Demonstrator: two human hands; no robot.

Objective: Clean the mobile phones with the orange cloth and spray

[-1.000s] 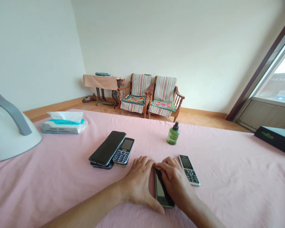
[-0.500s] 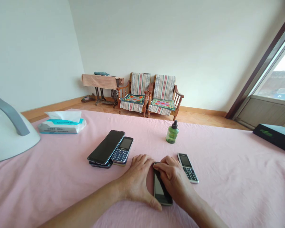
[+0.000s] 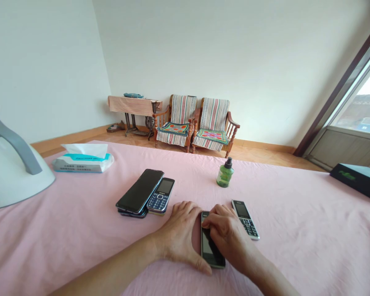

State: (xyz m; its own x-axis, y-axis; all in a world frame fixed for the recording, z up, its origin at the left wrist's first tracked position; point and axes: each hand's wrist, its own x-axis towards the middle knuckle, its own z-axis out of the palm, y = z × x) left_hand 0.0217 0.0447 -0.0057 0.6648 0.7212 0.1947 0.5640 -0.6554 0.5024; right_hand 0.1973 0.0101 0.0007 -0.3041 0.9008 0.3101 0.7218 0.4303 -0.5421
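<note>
A dark smartphone (image 3: 214,255) lies face up on the pink cloth. My left hand (image 3: 180,234) spans its left side, fingertips by the top corner and thumb at the bottom edge, holding it in place. Over the screen, my right hand (image 3: 226,230) is closed, its bent fingertips pressed on the upper part of the glass. Whatever those fingers may pinch is hidden. Just right of that hand is a silver-edged keypad phone (image 3: 248,226), partly covered by it. To the left sit a stack of smartphones (image 3: 140,191) and a dark blue keypad phone (image 3: 160,197) resting on another item.
A green spray bottle (image 3: 225,174) stands behind my hands. Farther left are a tissue pack (image 3: 83,160) and a white kettle-like appliance (image 3: 15,172) with a grey handle. A black box (image 3: 354,181) is at the right edge. Two wooden chairs (image 3: 211,119) stand beyond the table.
My right fingertips have slid a little down the smartphone's screen from its top edge. My left hand keeps its place by the phone. The whole view has shifted slightly.
</note>
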